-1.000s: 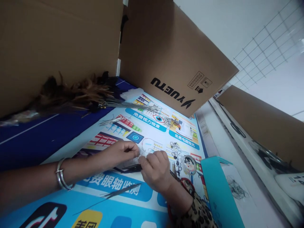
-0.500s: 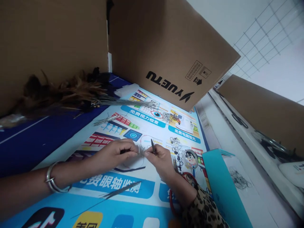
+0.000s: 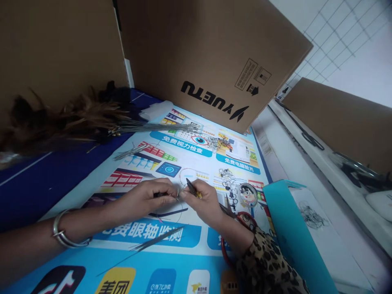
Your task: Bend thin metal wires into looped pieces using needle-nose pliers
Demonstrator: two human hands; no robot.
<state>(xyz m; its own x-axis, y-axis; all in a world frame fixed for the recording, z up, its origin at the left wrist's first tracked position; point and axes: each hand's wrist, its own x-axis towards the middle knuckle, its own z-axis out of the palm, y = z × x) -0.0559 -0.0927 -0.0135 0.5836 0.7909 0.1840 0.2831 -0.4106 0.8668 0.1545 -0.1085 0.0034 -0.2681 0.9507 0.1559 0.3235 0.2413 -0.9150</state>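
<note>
My left hand (image 3: 157,195) is closed, thumb and fingertips pinching a thin wire (image 3: 181,210) that curves in a loose loop below the fingers. Almost touching it, my right hand (image 3: 204,201) also pinches at the wire near the left fingertips. Held in the right palm is a dark pointed hand tool (image 3: 191,186), its tip sticking up past the fingers; the rest is hidden, so its kind is unclear. Under the right wrist lie red-handled scissors (image 3: 245,219), partly covered by the arm. A bunch of straight thin wires (image 3: 159,239) lies in front of the hands.
Feathers (image 3: 70,118) and a long wire bundle (image 3: 159,126) lie at the back left. Small black rings (image 3: 231,190) and a round cartoon tin (image 3: 248,194) sit on the right. A teal box (image 3: 294,232) stands beyond them. Cardboard (image 3: 211,53) walls the back.
The view has shifted slightly. My hands have drawn closer together at the wire, and the dark tool in my right hand now tilts more to the left.
</note>
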